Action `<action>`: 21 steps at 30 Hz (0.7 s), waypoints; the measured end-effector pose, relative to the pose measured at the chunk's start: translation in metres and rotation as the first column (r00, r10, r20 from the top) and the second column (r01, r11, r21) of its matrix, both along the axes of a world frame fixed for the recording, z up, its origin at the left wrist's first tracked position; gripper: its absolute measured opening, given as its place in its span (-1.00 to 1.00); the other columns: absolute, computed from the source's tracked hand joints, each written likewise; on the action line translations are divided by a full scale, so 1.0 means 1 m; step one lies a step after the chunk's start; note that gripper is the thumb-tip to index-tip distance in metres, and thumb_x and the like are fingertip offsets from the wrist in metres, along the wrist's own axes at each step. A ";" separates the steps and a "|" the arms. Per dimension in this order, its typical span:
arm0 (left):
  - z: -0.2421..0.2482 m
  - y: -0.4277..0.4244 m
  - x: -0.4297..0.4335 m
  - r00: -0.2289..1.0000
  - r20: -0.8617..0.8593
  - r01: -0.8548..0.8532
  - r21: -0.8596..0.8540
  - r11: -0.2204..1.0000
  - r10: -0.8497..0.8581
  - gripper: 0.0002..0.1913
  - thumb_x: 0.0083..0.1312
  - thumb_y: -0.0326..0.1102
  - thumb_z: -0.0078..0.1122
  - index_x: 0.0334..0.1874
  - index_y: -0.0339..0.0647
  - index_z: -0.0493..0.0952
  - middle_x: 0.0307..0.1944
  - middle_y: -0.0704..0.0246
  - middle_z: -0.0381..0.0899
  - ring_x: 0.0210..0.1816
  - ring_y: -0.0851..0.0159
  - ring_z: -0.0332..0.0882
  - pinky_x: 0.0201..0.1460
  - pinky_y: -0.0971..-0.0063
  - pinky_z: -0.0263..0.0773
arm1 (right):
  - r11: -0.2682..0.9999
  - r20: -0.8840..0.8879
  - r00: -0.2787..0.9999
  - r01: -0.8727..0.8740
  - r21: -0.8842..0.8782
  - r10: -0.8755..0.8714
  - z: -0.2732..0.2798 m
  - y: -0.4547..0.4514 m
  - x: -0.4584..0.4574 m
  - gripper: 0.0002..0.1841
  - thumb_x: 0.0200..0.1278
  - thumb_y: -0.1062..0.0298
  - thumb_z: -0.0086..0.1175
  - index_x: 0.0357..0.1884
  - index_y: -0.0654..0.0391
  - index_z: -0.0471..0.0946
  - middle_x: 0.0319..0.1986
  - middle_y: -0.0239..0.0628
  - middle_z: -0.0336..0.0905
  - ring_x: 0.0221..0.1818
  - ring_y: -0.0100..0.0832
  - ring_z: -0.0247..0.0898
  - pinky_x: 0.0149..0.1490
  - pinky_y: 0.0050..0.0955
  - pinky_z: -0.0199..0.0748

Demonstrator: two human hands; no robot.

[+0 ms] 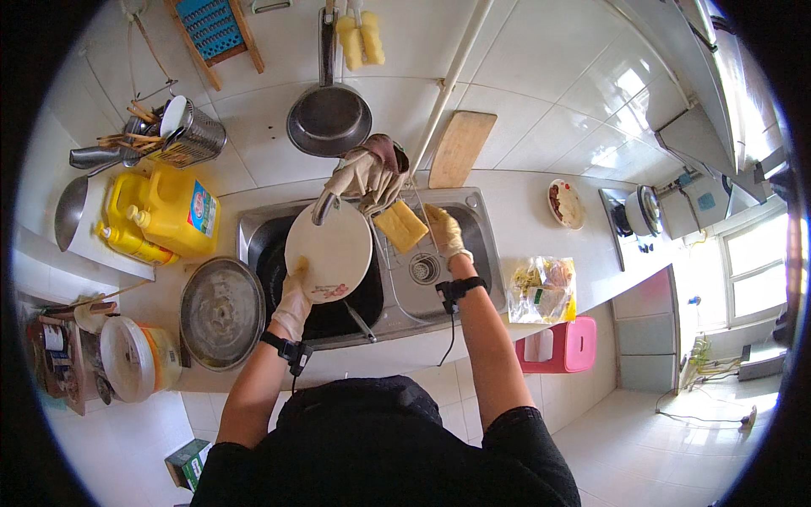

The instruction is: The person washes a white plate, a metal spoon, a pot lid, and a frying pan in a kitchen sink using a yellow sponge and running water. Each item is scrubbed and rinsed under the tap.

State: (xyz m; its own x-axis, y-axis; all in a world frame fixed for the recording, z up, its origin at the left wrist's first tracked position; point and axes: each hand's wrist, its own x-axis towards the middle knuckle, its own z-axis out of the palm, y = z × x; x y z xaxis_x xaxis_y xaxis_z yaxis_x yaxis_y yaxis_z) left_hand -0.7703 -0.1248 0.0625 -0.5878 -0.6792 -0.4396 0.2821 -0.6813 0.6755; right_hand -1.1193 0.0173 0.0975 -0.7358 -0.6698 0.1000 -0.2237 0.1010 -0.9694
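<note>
My left hand point(294, 301), in a thin translucent glove, grips the lower left rim of a white round plate point(336, 260) with a pink flower print. The plate is over the dark left sink basin point(269, 244), under the curved metal faucet point(325, 208). Over the right basin is my right hand point(445, 233), gloved too, at a thin wire rack point(415, 263); whether its fingers close on the wire I cannot tell. Just left of it a yellow sponge cloth point(400, 227) lies on the rack. A beige and brown cloth point(374, 171) drapes over the faucet.
A large round metal lid point(222, 314) and yellow detergent jugs point(180, 209) stand left. A frying pan point(329, 120) hangs behind; a wooden board point(461, 149) leans on the wall. At right are a plate of food point(566, 204) and a plastic bag point(542, 290). A utensil handle point(361, 322) crosses the sink's front edge.
</note>
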 end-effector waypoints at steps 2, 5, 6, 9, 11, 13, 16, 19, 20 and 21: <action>0.012 0.004 0.005 0.999 0.037 0.001 -0.053 0.999 0.001 -0.63 0.39 -0.26 0.09 0.20 -0.20 0.40 0.02 0.28 0.56 0.03 0.22 0.56 0.11 0.32 0.51 | 0.997 0.095 0.995 0.002 0.071 -0.009 -0.014 -0.014 0.008 -0.61 0.31 0.10 0.16 -0.03 0.24 0.58 -0.23 -0.23 0.66 -0.18 -0.30 0.58 -0.01 -0.36 0.53; 0.031 0.006 0.013 0.987 0.156 -0.009 -0.127 0.992 0.029 -0.62 0.30 -0.40 0.15 0.17 -0.21 0.42 -0.03 0.30 0.57 -0.03 0.24 0.56 0.05 0.35 0.50 | 0.943 0.848 0.484 0.124 -0.310 0.216 -0.029 -0.043 0.015 -0.55 0.27 -0.08 0.17 -0.12 0.16 0.57 -0.25 -0.23 0.63 -0.19 -0.22 0.58 -0.09 -0.24 0.57; 0.035 0.006 0.015 0.988 0.147 -0.035 -0.132 0.991 0.055 -0.60 0.24 -0.45 0.17 0.16 -0.23 0.43 -0.05 0.30 0.57 -0.04 0.25 0.56 0.03 0.36 0.49 | 0.953 0.887 0.397 0.086 -0.291 0.235 -0.033 -0.048 0.015 -0.55 0.27 -0.08 0.16 -0.12 0.16 0.56 -0.24 -0.22 0.63 -0.19 -0.22 0.58 -0.10 -0.23 0.57; 0.044 0.005 0.019 0.972 0.190 -0.099 -0.190 0.977 0.135 -0.53 0.13 -0.55 0.19 0.14 -0.25 0.43 -0.11 0.32 0.57 -0.12 0.27 0.55 -0.02 0.36 0.47 | 0.960 0.921 0.318 0.086 -0.266 0.227 -0.046 -0.065 0.009 -0.57 0.29 -0.04 0.15 -0.12 0.18 0.56 -0.25 -0.19 0.63 -0.24 -0.19 0.59 -0.13 -0.19 0.59; 0.046 0.006 0.020 0.975 0.117 -0.164 -0.212 0.964 0.191 -0.53 0.11 -0.59 0.16 0.13 -0.25 0.43 -0.13 0.32 0.57 -0.15 0.27 0.55 -0.03 0.36 0.47 | 0.965 0.940 0.274 0.106 -0.238 0.202 -0.055 -0.070 0.004 -0.60 0.31 0.01 0.14 -0.13 0.19 0.56 -0.27 -0.19 0.63 -0.28 -0.19 0.59 -0.15 -0.21 0.60; 0.046 0.008 0.022 0.948 0.200 -0.219 -0.164 0.962 0.249 -0.53 0.13 -0.59 0.19 0.14 -0.25 0.43 -0.12 0.31 0.57 -0.14 0.27 0.54 -0.04 0.37 0.47 | 0.988 0.931 0.353 0.076 -0.131 0.096 -0.061 -0.072 -0.001 -0.63 0.33 0.05 0.11 -0.08 0.18 0.57 -0.29 -0.21 0.64 -0.25 -0.24 0.60 -0.16 -0.29 0.58; 0.047 0.013 0.023 0.931 0.249 -0.242 -0.124 0.962 0.266 -0.56 0.17 -0.54 0.23 0.14 -0.23 0.45 -0.10 0.31 0.57 -0.12 0.27 0.55 -0.06 0.37 0.46 | 0.983 0.923 0.338 -0.041 -0.180 0.183 -0.064 -0.071 -0.007 -0.63 0.33 0.05 0.12 -0.07 0.17 0.57 -0.29 -0.21 0.64 -0.25 -0.25 0.60 -0.16 -0.31 0.58; 0.049 0.017 0.021 0.938 0.229 -0.233 -0.142 0.962 0.261 -0.58 0.18 -0.56 0.20 0.13 -0.24 0.46 -0.11 0.31 0.57 -0.13 0.29 0.55 -0.06 0.39 0.47 | 0.982 0.903 0.386 -0.098 -0.160 0.186 -0.059 -0.067 -0.005 -0.62 0.32 0.04 0.12 -0.05 0.16 0.57 -0.29 -0.21 0.64 -0.24 -0.26 0.60 -0.16 -0.32 0.57; 0.049 0.018 0.020 0.927 0.265 -0.240 -0.133 0.962 0.267 -0.59 0.20 -0.51 0.21 0.13 -0.22 0.46 -0.11 0.34 0.58 -0.14 0.31 0.56 -0.08 0.41 0.48 | 0.981 0.892 0.411 -0.119 -0.154 0.189 -0.057 -0.066 -0.003 -0.62 0.32 0.04 0.12 -0.05 0.16 0.57 -0.29 -0.21 0.64 -0.24 -0.27 0.60 -0.16 -0.33 0.57; 0.050 0.019 0.019 0.929 0.267 -0.229 -0.134 0.964 0.258 -0.60 0.21 -0.46 0.23 0.13 -0.20 0.46 -0.12 0.36 0.58 -0.15 0.32 0.56 -0.11 0.43 0.50 | 0.979 0.881 0.433 -0.138 -0.148 0.194 -0.054 -0.065 -0.001 -0.62 0.32 0.04 0.12 -0.04 0.15 0.57 -0.29 -0.21 0.65 -0.24 -0.27 0.60 -0.16 -0.33 0.57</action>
State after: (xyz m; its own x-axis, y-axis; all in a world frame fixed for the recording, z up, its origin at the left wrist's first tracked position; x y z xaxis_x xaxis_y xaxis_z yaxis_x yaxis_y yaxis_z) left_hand -0.7510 -0.1060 0.1124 -0.2620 -0.8340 -0.4856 0.2209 -0.5416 0.8111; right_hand -1.1201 -0.0477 0.0437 -0.3151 -0.8043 -0.5038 0.7531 0.1111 -0.6484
